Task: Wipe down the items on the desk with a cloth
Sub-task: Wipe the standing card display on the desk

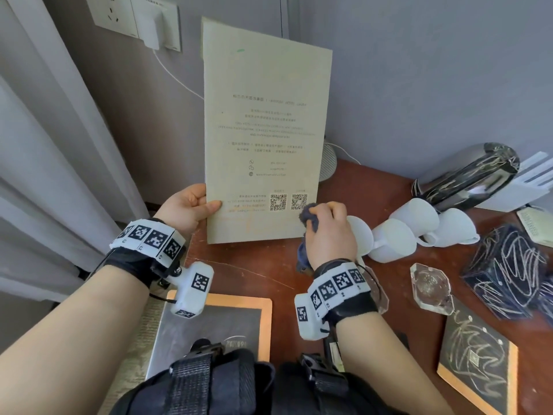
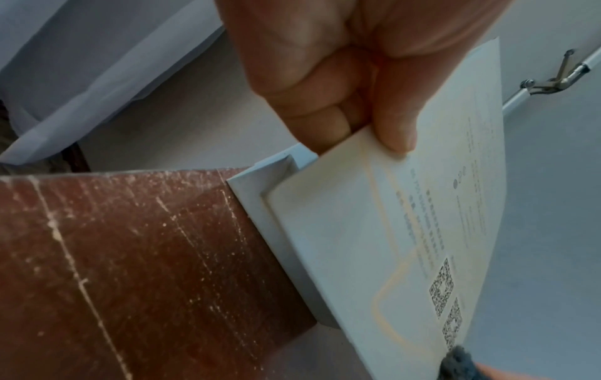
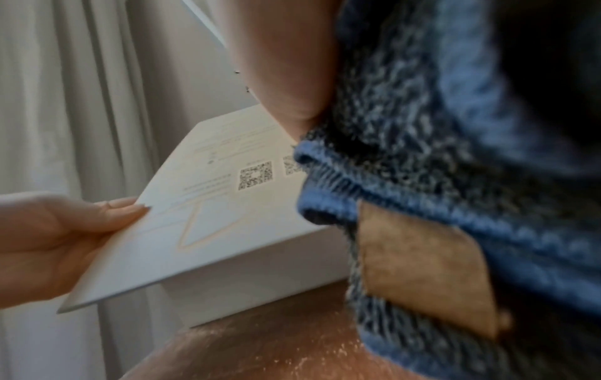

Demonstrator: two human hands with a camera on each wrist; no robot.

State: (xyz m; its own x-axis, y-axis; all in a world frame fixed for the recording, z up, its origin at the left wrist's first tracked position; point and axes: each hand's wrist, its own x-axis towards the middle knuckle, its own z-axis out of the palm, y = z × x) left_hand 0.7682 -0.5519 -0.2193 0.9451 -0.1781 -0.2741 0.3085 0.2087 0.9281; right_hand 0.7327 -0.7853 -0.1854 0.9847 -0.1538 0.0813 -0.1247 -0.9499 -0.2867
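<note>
A tall cream card folder [image 1: 266, 130] printed with text and two QR codes is held upright above the back left of the red-brown desk [image 1: 239, 265]. My left hand [image 1: 191, 208] pinches its lower left edge, thumb on the front face [image 2: 395, 128]. My right hand [image 1: 329, 232] grips a bunched blue-grey cloth [image 1: 308, 217] against the folder's lower right corner, beside the QR codes. In the right wrist view the cloth [image 3: 455, 180] fills the right side, and the folder [image 3: 208, 218] sits left of it.
Several white cups [image 1: 419, 229] lie on their sides right of my right hand. A shiny dark cylinder [image 1: 469, 175], a glass ashtray [image 1: 431, 286], dark patterned boxes [image 1: 508, 271] and booklets [image 1: 475, 360] crowd the desk's right. Another booklet [image 1: 215, 327] lies near the front; curtains [image 1: 45, 145] hang left.
</note>
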